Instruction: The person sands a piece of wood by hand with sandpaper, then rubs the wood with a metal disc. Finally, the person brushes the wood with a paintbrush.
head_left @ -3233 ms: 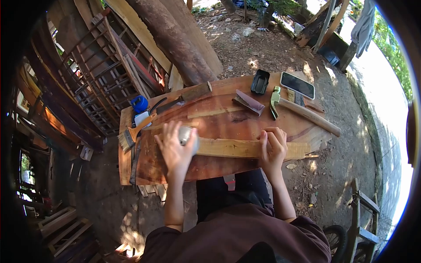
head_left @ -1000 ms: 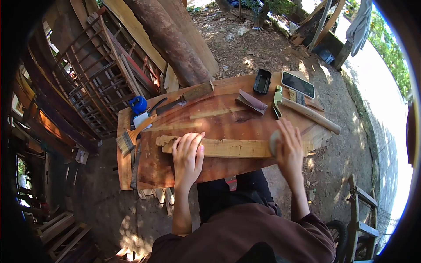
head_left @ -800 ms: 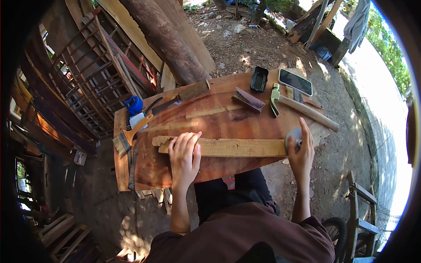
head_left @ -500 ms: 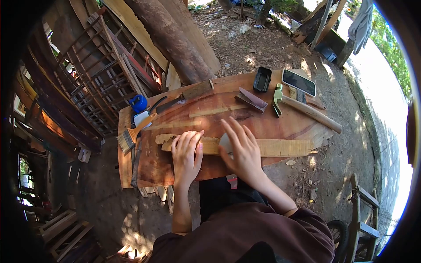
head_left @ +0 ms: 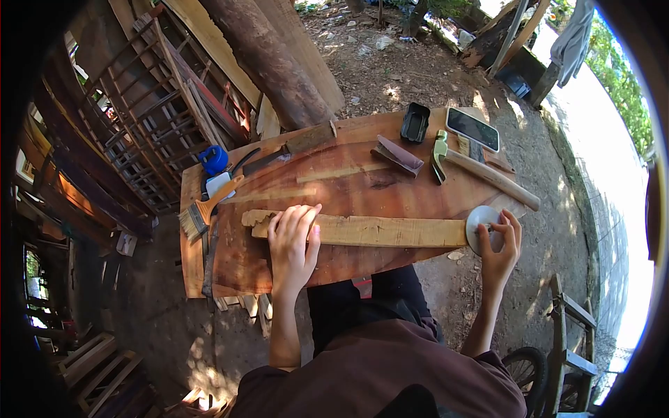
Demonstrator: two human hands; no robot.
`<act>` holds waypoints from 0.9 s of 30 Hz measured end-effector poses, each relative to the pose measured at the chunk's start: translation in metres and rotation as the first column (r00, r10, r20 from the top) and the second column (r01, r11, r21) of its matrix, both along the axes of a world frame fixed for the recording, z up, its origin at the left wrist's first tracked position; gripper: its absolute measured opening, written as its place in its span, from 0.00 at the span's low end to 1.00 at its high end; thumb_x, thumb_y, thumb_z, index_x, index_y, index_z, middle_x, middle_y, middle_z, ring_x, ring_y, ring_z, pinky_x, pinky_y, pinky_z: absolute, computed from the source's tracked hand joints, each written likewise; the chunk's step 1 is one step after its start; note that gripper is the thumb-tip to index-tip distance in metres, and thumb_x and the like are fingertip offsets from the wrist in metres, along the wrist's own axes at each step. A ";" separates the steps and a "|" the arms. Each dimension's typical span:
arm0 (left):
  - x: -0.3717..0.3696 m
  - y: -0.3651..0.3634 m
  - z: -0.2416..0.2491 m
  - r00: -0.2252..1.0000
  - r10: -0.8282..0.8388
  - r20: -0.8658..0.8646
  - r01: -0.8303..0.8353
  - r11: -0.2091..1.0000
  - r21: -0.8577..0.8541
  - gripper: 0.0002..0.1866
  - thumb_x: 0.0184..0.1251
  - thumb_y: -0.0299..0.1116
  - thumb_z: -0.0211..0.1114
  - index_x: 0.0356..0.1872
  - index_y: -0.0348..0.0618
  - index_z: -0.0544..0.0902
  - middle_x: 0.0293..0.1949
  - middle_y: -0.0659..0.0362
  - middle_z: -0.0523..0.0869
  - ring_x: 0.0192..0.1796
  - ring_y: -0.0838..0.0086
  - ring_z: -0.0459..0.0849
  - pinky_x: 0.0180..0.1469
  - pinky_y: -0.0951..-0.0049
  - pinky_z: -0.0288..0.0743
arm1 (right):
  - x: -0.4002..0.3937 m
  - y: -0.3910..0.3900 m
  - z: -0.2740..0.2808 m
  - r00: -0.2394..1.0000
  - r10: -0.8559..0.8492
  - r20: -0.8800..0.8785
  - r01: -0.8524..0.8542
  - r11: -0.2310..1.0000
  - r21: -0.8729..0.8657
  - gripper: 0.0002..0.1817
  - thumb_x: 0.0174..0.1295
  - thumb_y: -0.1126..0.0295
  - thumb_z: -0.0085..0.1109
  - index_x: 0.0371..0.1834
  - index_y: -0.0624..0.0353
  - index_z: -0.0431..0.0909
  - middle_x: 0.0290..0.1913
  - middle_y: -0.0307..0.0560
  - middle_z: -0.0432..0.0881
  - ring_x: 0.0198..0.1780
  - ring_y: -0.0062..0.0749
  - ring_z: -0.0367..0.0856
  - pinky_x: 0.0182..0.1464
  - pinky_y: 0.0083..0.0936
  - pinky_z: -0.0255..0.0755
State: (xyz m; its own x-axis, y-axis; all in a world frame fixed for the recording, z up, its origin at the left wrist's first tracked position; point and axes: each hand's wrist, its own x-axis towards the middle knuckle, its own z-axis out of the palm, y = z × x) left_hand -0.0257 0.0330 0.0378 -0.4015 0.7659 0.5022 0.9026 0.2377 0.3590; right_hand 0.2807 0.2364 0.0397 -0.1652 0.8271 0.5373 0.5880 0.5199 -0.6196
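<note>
In the right hand (head_left: 502, 256), a disc (head_left: 475, 223) apparently part-hides the wooden bar (head_left: 397, 232).

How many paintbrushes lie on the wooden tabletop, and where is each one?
2: one orange-handled paintbrush at the left end of the tabletop, another brush between the phone and the hammer. Others could be hidden.

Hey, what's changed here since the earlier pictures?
The round disc has passed from the left hand to the right hand and moved rightward along the wooden strip to its right end. The left hand now holds the strip; the right let go of it. The hammer and phone stayed put.
</note>
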 end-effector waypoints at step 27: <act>0.000 -0.003 0.001 0.999 -0.028 0.029 0.029 0.999 -0.043 0.26 0.73 0.49 0.64 0.64 0.44 0.79 0.60 0.54 0.81 0.69 0.59 0.75 0.74 0.49 0.56 | -0.013 0.003 0.002 0.971 -0.155 0.181 0.127 0.979 0.157 0.21 0.63 0.64 0.73 0.51 0.69 0.81 0.63 0.46 0.77 0.51 0.40 0.88 0.47 0.40 0.82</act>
State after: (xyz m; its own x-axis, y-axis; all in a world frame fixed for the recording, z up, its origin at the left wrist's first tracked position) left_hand -0.0257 0.0305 0.0391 -0.3927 0.7980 0.4571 0.8988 0.2276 0.3747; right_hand 0.2677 0.2394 0.0421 -0.1638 0.7662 0.6214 0.7619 0.4983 -0.4137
